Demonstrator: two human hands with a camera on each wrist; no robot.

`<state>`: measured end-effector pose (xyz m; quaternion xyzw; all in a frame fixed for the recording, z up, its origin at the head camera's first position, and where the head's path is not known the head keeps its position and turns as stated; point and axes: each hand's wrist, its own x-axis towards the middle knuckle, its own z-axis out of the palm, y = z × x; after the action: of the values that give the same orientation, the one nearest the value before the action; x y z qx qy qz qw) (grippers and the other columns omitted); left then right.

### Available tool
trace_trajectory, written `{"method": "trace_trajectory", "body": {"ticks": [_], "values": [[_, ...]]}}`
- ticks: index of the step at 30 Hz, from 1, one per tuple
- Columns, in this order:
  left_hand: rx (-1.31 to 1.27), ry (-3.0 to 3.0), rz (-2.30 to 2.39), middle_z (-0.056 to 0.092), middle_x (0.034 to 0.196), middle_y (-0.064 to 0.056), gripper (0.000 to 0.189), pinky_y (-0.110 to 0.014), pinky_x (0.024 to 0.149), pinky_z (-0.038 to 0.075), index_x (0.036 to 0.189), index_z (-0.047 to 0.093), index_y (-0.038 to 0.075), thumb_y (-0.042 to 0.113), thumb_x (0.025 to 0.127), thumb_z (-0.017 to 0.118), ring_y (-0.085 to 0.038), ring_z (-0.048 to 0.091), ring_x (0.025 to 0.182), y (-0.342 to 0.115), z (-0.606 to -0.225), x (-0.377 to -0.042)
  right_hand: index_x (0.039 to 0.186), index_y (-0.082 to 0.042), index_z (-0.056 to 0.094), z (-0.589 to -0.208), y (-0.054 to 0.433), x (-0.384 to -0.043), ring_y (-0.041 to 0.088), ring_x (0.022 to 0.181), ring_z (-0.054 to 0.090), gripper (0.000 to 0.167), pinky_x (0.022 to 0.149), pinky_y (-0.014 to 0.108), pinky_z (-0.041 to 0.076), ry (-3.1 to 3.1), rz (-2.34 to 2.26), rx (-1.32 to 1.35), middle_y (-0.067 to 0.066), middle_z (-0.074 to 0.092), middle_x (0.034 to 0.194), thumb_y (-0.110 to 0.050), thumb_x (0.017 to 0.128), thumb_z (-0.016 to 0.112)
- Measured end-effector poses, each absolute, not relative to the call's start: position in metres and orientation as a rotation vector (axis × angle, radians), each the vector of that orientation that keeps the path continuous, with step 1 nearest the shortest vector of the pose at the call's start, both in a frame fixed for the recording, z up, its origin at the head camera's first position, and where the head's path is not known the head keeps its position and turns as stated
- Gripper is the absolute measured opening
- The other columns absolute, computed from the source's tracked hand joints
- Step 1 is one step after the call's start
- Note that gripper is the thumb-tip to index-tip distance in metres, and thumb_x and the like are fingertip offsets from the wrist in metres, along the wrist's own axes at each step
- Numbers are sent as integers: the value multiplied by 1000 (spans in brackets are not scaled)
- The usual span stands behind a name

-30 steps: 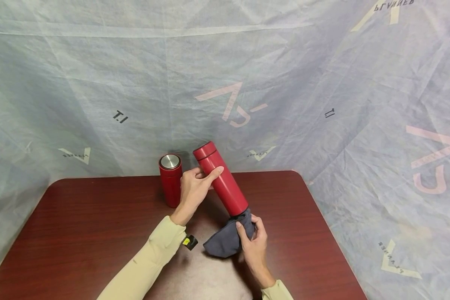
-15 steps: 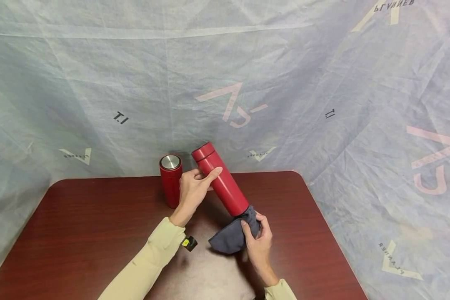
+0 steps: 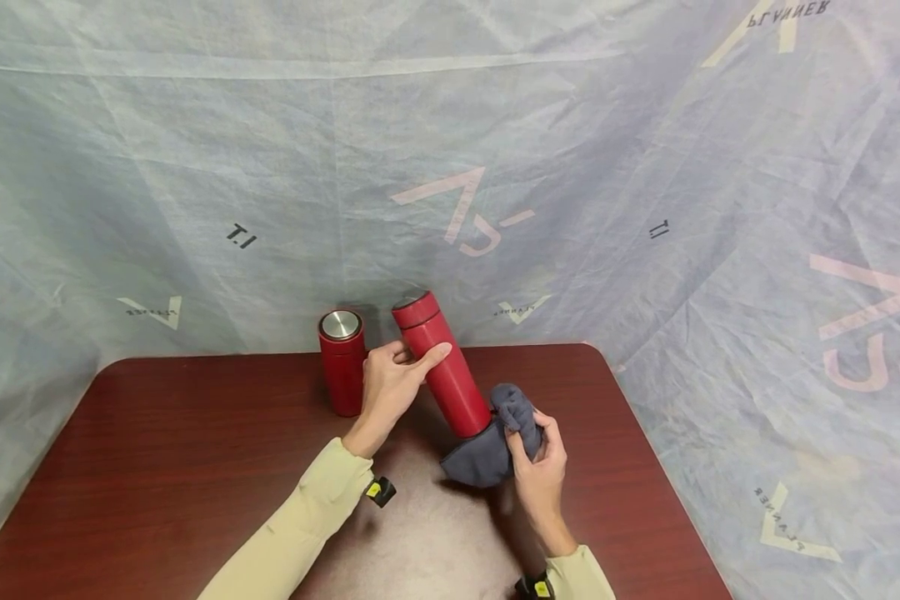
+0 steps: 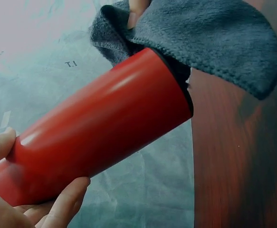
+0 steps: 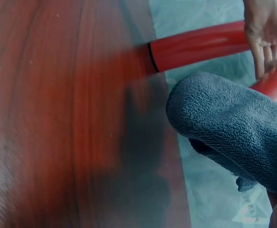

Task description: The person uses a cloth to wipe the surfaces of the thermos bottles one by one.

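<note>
My left hand (image 3: 392,385) grips a red thermos (image 3: 453,375) round its upper body. It is tilted, lid end up and leaning left, its dark-rimmed base (image 4: 178,80) down to the right. In my right hand (image 3: 538,458) a dark grey cloth (image 3: 483,460) is pinched between thumb and fingers, bunched at the top with a flap hanging below. The cloth lies right at the thermos base, and in the left wrist view it overlaps part of that base. The right wrist view shows the cloth (image 5: 224,118) large, hiding most of the right hand.
A second red thermos (image 3: 341,367) with a silver lid top stands upright on the brown wooden table (image 3: 195,467), just left of my left hand. A grey printed fabric sheet (image 3: 270,167) hangs behind the table and along its sides.
My right hand has moved right and slightly up with the cloth, whose bunched part now sits beside the thermos base. The held thermos has become a little more upright; the standing one stays put.
</note>
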<state>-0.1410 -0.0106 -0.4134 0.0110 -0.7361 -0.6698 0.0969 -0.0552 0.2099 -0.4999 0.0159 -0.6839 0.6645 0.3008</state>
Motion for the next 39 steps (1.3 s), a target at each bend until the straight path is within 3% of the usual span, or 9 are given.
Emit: {"method": "trace_trajectory", "body": {"ticks": [7, 11, 25, 39], "values": [[-9, -2221, -1890, 77, 75, 0, 45, -30, 62, 55, 92, 80, 14, 56, 82, 91, -17, 72, 69, -4, -414, -144, 126, 15, 60, -496, 222, -60, 11, 106, 69, 35, 88, 18, 58, -1811, 1792, 14, 10, 68, 122, 14, 94, 72], [-49, -2242, -1854, 79, 79, 2, 43, -30, 64, 57, 96, 82, 16, 54, 80, 93, -15, 74, 73, 1, -415, -147, 127, 15, 60, -495, 229, -62, 11, 104, 70, 34, 86, 18, 58, -1816, 1790, 10, 9, 68, 120, 14, 94, 72], [-144, -2329, -1747, 81, 92, 3, 39, -40, 75, 61, 102, 81, 18, 42, 77, 98, -18, 76, 84, 20, -436, -162, 133, 9, 65, -480, 246, -71, 13, 122, 67, 39, 97, 18, 55, -1866, 1734, 13, 12, 63, 140, 11, 95, 74], [-149, -2362, -1726, 82, 101, 3, 51, -43, 85, 62, 119, 80, 20, 43, 77, 98, -20, 76, 95, 28, -452, -169, 134, 10, 64, -474, 247, -78, 15, 123, 67, 40, 98, 20, 55, -1840, 1758, 47, 13, 62, 142, 10, 96, 74]]}}
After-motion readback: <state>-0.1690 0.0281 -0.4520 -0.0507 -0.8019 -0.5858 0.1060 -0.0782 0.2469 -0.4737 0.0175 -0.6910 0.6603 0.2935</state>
